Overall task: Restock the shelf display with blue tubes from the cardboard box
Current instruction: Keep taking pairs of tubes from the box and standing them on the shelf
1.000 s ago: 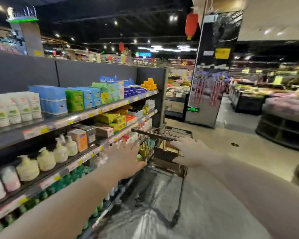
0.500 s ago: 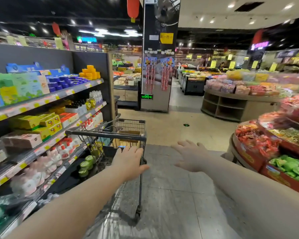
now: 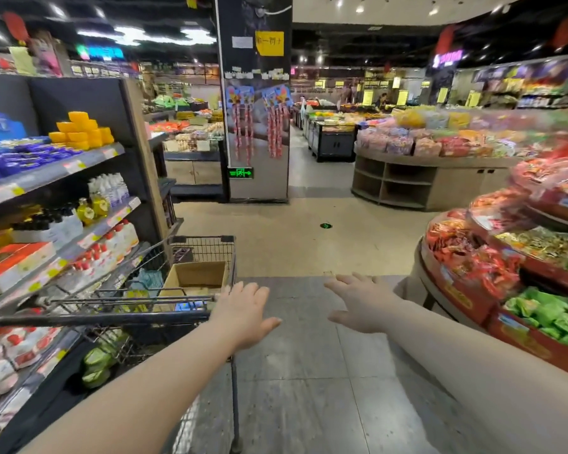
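The cardboard box [image 3: 194,277] sits inside the wire shopping cart [image 3: 164,290], open side up, and it lies at about 10 o'clock from the left hand [image 3: 243,314], just beyond the cart's dark push handle [image 3: 95,319]. That hand is spread flat, palm down, fingers loosely apart, and grips nothing; it hovers at the handle's right end, and whether it actually touches the bar cannot be told. The right hand [image 3: 358,303] is likewise open and empty, out over bare floor [image 3: 309,404] at about 3 o'clock from the left hand and well apart from the cart, so the left hand is clearly the nearer 1 to the box. The box's long axis runs roughly from 9 to 3 o'clock across the basket, its near wall facing the person. No blue tubes can be made out inside it from here; a small blue patch shows behind the cart's wires below the box, too blurred to name. The shelf display [image 3: 56,172] stands along the left, at 9 to 10 o'clock from both hands, and its upper tier carries dark blue packs [image 3: 20,155] beside stacked yellow blocks [image 3: 79,131]. The coming reach, I judge, must go forward and left over the handle and down into the box, which suits the left hand; the right would have to cross over. The snack stands [image 3: 505,273] at 3 o'clock play no part.
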### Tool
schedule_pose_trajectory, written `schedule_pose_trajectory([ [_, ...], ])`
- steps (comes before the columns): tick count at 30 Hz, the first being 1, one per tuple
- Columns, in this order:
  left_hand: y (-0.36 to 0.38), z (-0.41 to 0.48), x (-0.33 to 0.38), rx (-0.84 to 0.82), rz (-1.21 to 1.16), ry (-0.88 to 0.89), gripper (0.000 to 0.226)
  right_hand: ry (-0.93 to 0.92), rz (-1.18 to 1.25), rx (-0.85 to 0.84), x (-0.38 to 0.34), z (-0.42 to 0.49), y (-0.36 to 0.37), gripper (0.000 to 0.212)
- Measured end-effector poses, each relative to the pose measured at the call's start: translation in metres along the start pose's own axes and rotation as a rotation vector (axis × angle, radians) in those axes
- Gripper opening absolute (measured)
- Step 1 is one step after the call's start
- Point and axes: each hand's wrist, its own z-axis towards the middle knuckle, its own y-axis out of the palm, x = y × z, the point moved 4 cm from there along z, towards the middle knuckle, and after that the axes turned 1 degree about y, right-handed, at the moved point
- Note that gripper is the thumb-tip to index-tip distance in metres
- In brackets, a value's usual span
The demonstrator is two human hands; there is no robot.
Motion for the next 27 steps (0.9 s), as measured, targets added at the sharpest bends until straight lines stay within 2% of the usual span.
schedule_pose_trajectory([
  [5,0.02,0.09,0.004,-0.026,0.01,-0.026,0.072,-0.045,0.003,-0.018,0.047,0.088,0.014,0.063],
  [15,0.041,0.242,0.0,-0.091,-0.098,-0.298,0.064,-0.225,-0.011,-0.07,0.145,0.272,0.008,0.067],
  [19,0.052,0.26,-0.024,-0.135,-0.124,-0.415,0.064,-0.315,-0.032,-0.08,0.135,0.335,0.009,0.068],
  [27,0.097,0.295,-0.12,-0.203,-0.204,-0.652,0.066,-0.556,-0.066,-0.12,0.066,0.441,0.015,0.065],
])
